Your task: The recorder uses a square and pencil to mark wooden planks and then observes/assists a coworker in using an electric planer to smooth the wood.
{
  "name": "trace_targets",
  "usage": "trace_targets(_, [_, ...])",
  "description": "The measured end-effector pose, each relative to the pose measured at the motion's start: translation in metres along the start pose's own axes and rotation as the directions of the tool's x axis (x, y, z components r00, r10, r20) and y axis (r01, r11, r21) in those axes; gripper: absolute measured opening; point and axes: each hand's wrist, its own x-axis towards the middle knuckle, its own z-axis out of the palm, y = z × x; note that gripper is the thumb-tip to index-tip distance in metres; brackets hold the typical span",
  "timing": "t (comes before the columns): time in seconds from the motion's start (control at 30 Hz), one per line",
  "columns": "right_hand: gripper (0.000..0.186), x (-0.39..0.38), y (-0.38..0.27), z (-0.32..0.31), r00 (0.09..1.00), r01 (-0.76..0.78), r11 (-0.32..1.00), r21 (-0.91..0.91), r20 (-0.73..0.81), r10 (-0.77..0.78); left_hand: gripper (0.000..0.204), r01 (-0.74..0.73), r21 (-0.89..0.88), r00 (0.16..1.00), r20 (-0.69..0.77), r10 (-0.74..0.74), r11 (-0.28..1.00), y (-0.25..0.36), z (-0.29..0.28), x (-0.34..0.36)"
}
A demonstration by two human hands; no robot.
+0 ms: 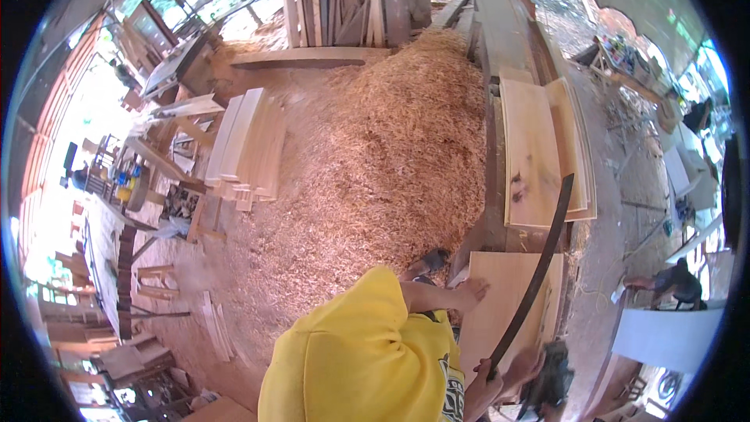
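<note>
A pale wooden board (pixel 500 285) lies lengthwise at my right on a low support. Over its left edge reaches my left hand (pixel 473 294), its fingers lying open on the wood. My yellow sleeve and torso fill the lower middle. Lower down, my right hand (pixel 526 364) is by the board's near end, close to a blurred dark object (pixel 551 379) whose kind does not show. Whether the fingers grip it cannot be made out. A long, dark, curved strip (pixel 539 273) slants across the board, its lower end against my right forearm.
Wood shavings (pixel 406 141) heap up ahead. Wide planks (pixel 531 152) lie beyond the board, and stacked boards (pixel 248 141) stand at the left. Tall timber (pixel 336 0) leans at the back. Another person (pixel 678 281) is at the far right near a pale panel (pixel 664 336).
</note>
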Motion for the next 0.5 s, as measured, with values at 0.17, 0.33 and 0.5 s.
trace_targets(0.17, [0.031,0.009,-0.004,0.004,0.981,0.149,0.989,-0.008,0.127,-0.147,0.075,0.147,0.253,0.635,-0.765,0.105,0.956,-0.064,0.145,0.057])
trace_targets(0.33, [0.031,0.003,-0.016,0.005,0.996,-0.003,0.999,-0.049,0.083,0.007,0.076,-0.053,0.054,0.998,0.026,0.052,0.997,-0.016,0.034,0.023])
trace_targets(0.5, [0.034,0.002,-0.025,0.003,0.989,-0.056,0.991,-0.124,0.128,0.072,0.072,-0.010,-0.165,0.999,0.033,0.016,0.986,-0.019,0.025,0.012])
